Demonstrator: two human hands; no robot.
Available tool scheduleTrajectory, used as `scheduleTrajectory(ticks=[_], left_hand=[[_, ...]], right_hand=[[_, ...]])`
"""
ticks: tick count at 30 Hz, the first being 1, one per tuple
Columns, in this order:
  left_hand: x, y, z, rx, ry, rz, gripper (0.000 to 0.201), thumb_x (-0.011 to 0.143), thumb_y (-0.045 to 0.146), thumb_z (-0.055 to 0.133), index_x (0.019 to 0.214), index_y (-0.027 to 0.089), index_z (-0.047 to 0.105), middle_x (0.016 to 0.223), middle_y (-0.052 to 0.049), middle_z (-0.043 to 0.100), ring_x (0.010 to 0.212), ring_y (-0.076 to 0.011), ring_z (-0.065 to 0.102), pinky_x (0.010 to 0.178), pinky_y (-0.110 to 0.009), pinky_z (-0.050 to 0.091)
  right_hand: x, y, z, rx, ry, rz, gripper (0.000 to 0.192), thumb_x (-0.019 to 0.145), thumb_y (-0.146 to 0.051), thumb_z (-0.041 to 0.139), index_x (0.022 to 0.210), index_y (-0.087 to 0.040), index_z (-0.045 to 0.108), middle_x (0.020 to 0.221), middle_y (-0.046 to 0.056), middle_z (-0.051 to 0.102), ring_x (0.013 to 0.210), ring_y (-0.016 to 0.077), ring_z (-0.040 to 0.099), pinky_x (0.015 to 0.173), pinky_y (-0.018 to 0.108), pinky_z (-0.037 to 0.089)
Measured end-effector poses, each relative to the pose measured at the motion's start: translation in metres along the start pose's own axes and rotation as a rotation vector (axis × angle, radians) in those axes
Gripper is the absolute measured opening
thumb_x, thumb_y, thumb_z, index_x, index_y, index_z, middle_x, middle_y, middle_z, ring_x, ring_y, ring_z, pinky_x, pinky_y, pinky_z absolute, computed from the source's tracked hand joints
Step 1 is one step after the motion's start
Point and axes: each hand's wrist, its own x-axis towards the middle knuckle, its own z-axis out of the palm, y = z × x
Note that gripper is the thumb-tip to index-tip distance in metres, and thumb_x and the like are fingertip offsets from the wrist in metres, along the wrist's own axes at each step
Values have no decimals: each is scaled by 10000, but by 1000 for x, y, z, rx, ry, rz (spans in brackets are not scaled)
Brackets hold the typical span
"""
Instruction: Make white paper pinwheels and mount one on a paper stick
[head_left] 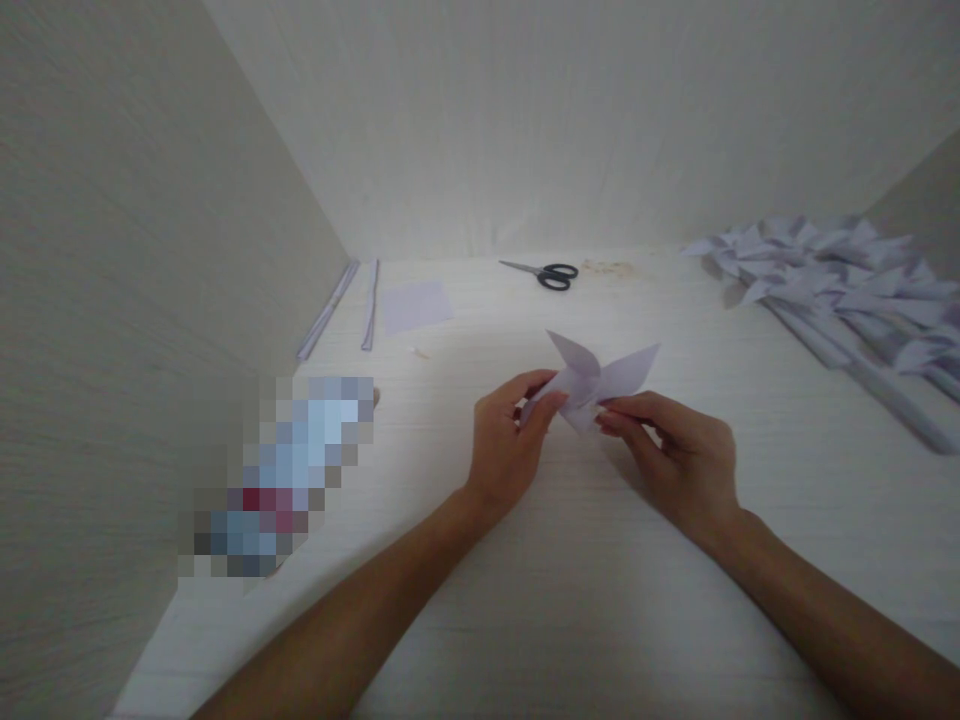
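Observation:
A pale lilac paper pinwheel [581, 385] is held up over the middle of the table, its pointed vanes spread to the upper left and right. Between the thumb and fingers of my left hand [510, 430] its left side is pinched. My right hand [675, 455] is closed at the pinwheel's lower right edge, thumb and fingertips pressed together on the paper near its centre. Whether a small piece also sits in those right fingertips is hidden.
Black-handled scissors [551, 273] lie at the back beside small pale bits [609, 269]. To the left are a square paper sheet [416, 306], rolled paper sticks [371, 305] and a pixelated object [300, 470]. Finished pinwheels [832, 265] on sticks are heaped at right. Walls enclose the table.

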Motion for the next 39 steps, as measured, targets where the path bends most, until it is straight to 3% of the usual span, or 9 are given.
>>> scheduleTrajectory(ticks=[8,17,22,28,33,39], left_hand=[[1,2,-1,-66,-223,22,375,828,370,336,1044,142,540,812,-53,535,655,-98,490,485,-172,444],[7,2,-7,-102,-413,-149,230,805,344,386,770,141,488,649,-6,503,556,-84,516,456,-176,443],[8,-1,-12,-82,-493,-198,255,822,342,350,952,146,447,499,51,442,389,-56,416,368,-157,350],[7,-1,-14,-64,-586,-128,399,816,390,350,1136,154,394,524,60,385,400,-52,350,361,-163,289],[6,1,-15,-61,-615,-130,457,815,352,365,1227,160,314,558,54,361,446,-62,342,393,-173,304],[4,2,-14,-88,-557,-126,393,817,396,341,1135,170,388,547,58,341,445,-60,323,394,-174,297]], right_hand=[[2,1,-1,-6,-39,-3,71,759,-208,542,746,-184,608,674,12,661,564,127,605,503,221,471],[3,3,-1,15,-98,-18,85,767,-188,527,749,-181,609,658,6,648,568,121,597,519,219,475],[3,2,-1,48,-146,-34,83,766,-176,528,761,-173,611,676,8,646,592,113,589,534,208,473],[4,3,-2,79,-157,15,94,771,-200,522,755,-177,612,668,11,649,588,123,594,538,224,469],[4,4,-1,132,-147,62,92,766,-213,531,759,-177,615,674,10,652,582,124,601,541,226,480],[4,2,-1,161,-113,104,71,747,-220,560,738,-178,616,650,7,649,547,116,601,485,200,485]])
